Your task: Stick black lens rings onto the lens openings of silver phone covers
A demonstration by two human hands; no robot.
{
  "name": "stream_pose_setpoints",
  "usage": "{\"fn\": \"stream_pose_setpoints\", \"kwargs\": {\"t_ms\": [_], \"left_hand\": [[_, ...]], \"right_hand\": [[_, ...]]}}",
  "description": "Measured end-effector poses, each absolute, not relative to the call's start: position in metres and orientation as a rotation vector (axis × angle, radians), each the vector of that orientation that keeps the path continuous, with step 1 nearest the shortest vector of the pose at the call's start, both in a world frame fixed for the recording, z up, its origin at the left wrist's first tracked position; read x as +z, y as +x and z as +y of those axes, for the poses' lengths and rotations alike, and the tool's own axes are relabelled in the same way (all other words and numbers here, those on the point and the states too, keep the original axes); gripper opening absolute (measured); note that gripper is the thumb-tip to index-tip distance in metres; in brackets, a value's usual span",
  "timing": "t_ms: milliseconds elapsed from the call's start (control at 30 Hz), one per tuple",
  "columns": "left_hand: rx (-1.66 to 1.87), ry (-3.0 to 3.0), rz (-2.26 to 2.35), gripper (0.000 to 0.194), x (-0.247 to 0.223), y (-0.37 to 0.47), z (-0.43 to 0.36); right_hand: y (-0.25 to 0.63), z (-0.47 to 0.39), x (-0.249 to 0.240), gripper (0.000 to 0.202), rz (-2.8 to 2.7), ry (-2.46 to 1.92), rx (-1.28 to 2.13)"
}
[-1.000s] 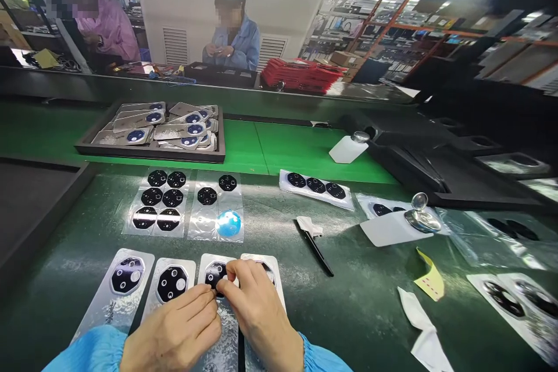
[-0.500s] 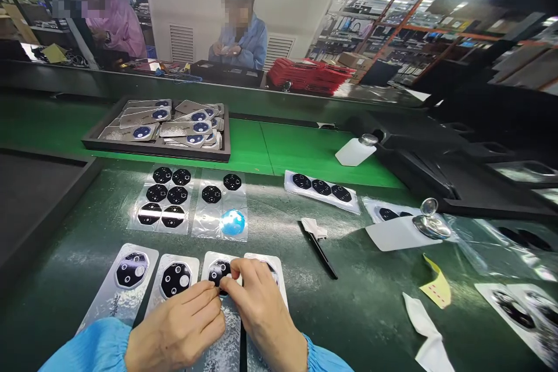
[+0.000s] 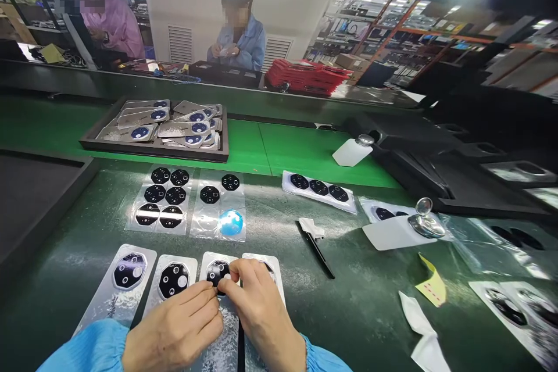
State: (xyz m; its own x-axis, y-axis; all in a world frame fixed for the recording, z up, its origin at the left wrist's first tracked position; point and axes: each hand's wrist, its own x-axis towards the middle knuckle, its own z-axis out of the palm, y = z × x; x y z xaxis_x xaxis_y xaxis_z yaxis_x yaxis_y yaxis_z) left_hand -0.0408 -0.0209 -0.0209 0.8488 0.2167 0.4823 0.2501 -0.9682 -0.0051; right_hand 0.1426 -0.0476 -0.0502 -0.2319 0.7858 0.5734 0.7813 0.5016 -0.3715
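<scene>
My left hand (image 3: 174,325) and my right hand (image 3: 261,305) meet over the third of several silvery plates in a row. Both have thumb and fingers pinched together at the lower edge of a black octagonal disc (image 3: 215,271) on that plate (image 3: 229,337). Whatever small thing lies between the fingertips is hidden. To the left, two plates (image 3: 108,305) (image 3: 150,296) each bear a black octagonal disc with small rings and a white circle. My right hand partly covers a further plate (image 3: 279,279) and its disc.
Beyond the plates lie clear sheets (image 3: 131,224) (image 3: 196,231) of black discs. A black tray (image 3: 152,154) holds many plates. At right are a black pen-like tool (image 3: 320,256), two white bottles (image 3: 349,154) (image 3: 387,234), yellow paper (image 3: 429,285) and white paper (image 3: 412,314). Two people sit opposite.
The view has shifted very slightly, so things sit a little further left. Both hands keep the same pinched pose at the third plate's disc.
</scene>
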Motion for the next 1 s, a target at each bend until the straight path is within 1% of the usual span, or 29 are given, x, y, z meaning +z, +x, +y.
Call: {"fn": "stream_pose_setpoints", "kwargs": {"t_ms": [167, 300, 533, 600, 733, 767, 867, 1000], "left_hand": [[-0.74, -2.955, -0.375, 0.027, -0.022, -0.042, -0.022], [-0.742, -2.947, -0.377, 0.028, -0.022, -0.041, -0.021], [-0.757, -2.927, -0.376, 0.028, -0.021, -0.04, -0.019], [-0.759, -2.93, -0.377, 0.027, -0.021, -0.04, -0.02], [-0.763, -2.966, -0.381, 0.027, -0.021, -0.041, -0.02], [-0.778, -2.982, -0.387, 0.027, -0.021, -0.041, -0.02], [-0.851, -3.063, -0.434, 0.028, -0.019, -0.042, -0.018], [-0.877, -3.221, -0.542, 0.024, -0.012, -0.044, -0.012]], "right_hand": [[0.145, -0.048, -0.047, 0.03, -2.008, -1.327, 0.05], [0.145, -0.047, -0.048, 0.031, -2.049, -1.275, -0.024], [0.144, -0.046, -0.051, 0.029, -2.037, -1.293, 0.028], [0.147, -0.046, -0.046, 0.026, -2.019, -1.297, 0.154], [0.159, -0.044, -0.03, 0.013, -1.735, -1.342, 0.625], [0.161, -0.044, -0.027, 0.013, -1.652, -1.348, 0.729], [0.163, -0.045, -0.026, 0.022, -1.473, -1.371, 0.949], [0.162, -0.047, -0.032, 0.035, -1.32, -1.388, 1.0]]}}
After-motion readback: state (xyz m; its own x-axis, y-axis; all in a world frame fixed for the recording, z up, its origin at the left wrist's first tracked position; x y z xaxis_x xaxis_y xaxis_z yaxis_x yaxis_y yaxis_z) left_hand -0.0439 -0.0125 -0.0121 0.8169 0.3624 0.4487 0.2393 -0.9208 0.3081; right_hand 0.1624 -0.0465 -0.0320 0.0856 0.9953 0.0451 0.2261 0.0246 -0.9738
